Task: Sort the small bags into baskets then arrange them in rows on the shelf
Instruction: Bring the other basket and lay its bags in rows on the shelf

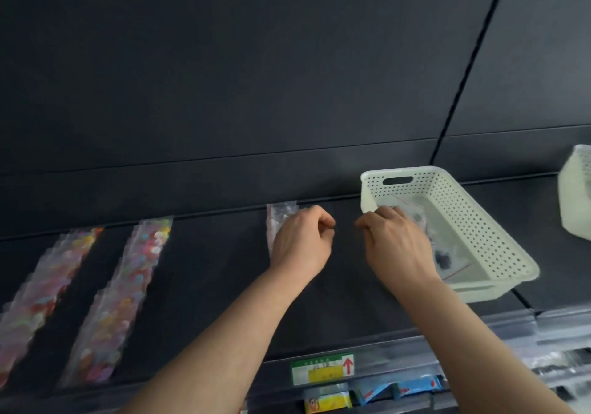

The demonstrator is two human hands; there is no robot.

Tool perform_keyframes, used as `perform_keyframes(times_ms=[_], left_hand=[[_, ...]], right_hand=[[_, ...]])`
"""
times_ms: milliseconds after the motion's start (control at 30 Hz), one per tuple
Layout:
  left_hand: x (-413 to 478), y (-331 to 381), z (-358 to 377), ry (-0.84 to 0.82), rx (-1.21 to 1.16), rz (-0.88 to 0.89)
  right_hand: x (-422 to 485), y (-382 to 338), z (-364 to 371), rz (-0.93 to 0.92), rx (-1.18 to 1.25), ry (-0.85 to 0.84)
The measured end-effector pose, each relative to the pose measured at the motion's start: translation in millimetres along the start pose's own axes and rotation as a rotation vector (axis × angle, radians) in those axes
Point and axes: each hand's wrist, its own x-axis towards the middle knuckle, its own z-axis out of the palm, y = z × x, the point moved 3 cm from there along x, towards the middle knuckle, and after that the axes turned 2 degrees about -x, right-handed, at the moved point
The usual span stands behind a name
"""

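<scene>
Mid-frame, my left hand (300, 241) curls over a clear bag (279, 214), my right hand (396, 242) curls at the white basket (479, 228); I cannot tell what either holds.

Shelf-edge label (322, 369): red up-arrow sign at right end; print on green-yellow part blurred, unreadable.

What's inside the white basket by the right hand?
The basket holds clear small bags with dark contents on its floor. The right hand covers its near-left part, so the count is unclear.
</scene>
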Motion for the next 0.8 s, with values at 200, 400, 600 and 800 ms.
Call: perform_keyframes(times_ms=[200,400,600,800], left_hand=[[10,56,32,-0.072,0.086,0.156],[12,100,69,-0.183,0.348,0.388],[20,119,109,-0.345,0.638,0.390],[30,123,131,-0.424,0.726,0.307]], right_hand=[[-14,72,-23,0.169,-0.067,-0.044],[-26,129,-32,0.305,-0.056,-0.114],[-33,134,-26,0.338,0.045,-0.115],[-33,137,-24,0.316,0.068,-0.142]])
